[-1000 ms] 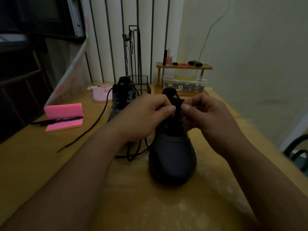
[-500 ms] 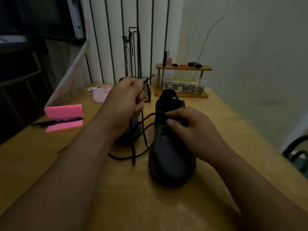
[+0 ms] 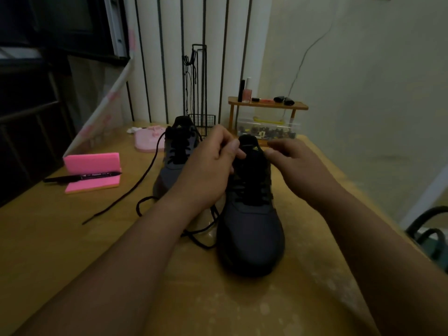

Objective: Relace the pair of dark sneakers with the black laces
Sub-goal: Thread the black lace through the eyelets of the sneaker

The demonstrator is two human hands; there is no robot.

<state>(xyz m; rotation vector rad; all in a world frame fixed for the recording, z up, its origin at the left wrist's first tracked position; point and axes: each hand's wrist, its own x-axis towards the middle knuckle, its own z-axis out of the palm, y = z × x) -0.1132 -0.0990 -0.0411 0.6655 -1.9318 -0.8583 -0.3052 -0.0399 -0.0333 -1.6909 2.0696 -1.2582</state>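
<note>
Head view: the near sneaker [image 3: 251, 234] stood mid-surface [image 3: 72, 238], toe toward 6 o'clock, and the second sneaker [image 3: 174, 163] sat just beside it at 10 o'clock. My left hand [image 3: 211, 170] was narrowed to a thumb-and-forefinger pinch at the tongue's left edge, on the black lace [image 3: 201, 238] as far as I could judge, with slack coiled at 8 o'clock. My right hand [image 3: 298, 166] curled at the collar's 2 o'clock side, and I could not tell what it held. I judged the lace to be limp, light and slippery, so it is best gripped close to its stiff tip. The sneaker is soft and needs steadying at the collar.
</note>
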